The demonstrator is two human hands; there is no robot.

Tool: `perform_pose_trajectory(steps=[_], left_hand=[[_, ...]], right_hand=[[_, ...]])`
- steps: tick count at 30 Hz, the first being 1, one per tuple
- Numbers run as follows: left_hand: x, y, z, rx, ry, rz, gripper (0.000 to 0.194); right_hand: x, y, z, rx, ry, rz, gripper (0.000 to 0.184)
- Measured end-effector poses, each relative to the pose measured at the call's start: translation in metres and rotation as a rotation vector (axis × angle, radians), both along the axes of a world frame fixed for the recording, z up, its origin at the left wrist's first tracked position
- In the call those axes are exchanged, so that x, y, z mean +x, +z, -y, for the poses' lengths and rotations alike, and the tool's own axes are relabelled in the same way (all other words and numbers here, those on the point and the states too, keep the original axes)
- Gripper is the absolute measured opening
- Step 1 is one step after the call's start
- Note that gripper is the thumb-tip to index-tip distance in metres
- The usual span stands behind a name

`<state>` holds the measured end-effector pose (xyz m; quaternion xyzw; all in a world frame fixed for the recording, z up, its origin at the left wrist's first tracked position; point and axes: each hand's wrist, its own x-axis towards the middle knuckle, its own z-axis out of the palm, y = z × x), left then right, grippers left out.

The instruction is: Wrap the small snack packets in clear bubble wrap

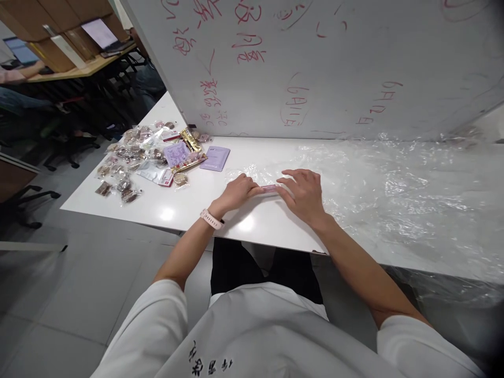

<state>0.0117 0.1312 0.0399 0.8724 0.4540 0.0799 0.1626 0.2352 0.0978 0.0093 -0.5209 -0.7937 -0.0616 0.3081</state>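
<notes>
Clock centred on the pink strip (269,189), which is btwn the two hands, just above the white tbl (185,207) or on it, can't tell which. L hand (236,193) at 9 o'clock: thumb & forefinger pinch the strip's L end, other fingers curled in. R hand (307,199) at 3: fingers spread & bent, thumb tip at the strip's R end; can't tell if it actually grips. Pale pink watch (211,219) on L wrist, 8 o'clock.

Flat purple sachet (214,158) lies at 10, nr the L hand but apart from it. Further out, btwn 9 & 10, a heap of small clear-wrapped pkts (132,153), mostly brown/beige contents. On its near-R side: lilac pkt (176,154), gold pkt (190,140), white-&-red pkt (151,174). Big crinkled clear plastic (413,210) covers tbl at 3, hanging over the near edge abt 4.

Whiteboard (334,68) w/ red handwriting stands at 12–1. Bkgd, 10–11: open laptop (100,34), cardboard boxes (43,18); another person's hand (35,68) at 10.
</notes>
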Motion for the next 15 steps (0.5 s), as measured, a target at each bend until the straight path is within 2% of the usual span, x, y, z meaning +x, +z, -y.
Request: perform_pose_trajectory(steps=[2, 5, 8, 10, 12, 15], left_hand=[[-0.001, 0.003, -0.015, -0.018, -0.012, -0.004, 0.047], [0.003, 0.002, -0.027, 0.010, 0.074, -0.025, 0.039], [0.015, -0.006, -0.027, 0.193, 0.218, -0.069, 0.021], [0.024, -0.014, -0.022, 0.349, 0.267, -0.121, 0.017], [0.031, -0.021, -0.015, 0.430, 0.254, -0.171, 0.023], [0.030, -0.030, -0.002, 0.474, 0.164, -0.163, 0.025]], right_hand=[[-0.003, -0.003, 0.000, 0.008, 0.095, 0.063, 0.032], [-0.007, -0.010, -0.003, -0.081, 0.188, 0.134, 0.038], [-0.010, -0.018, -0.011, -0.203, 0.176, 0.173, 0.048], [-0.012, -0.021, -0.017, -0.276, 0.158, 0.194, 0.053], [-0.014, -0.022, -0.020, -0.326, 0.151, 0.199, 0.056], [-0.013, -0.021, -0.021, -0.345, 0.153, 0.183, 0.055]])
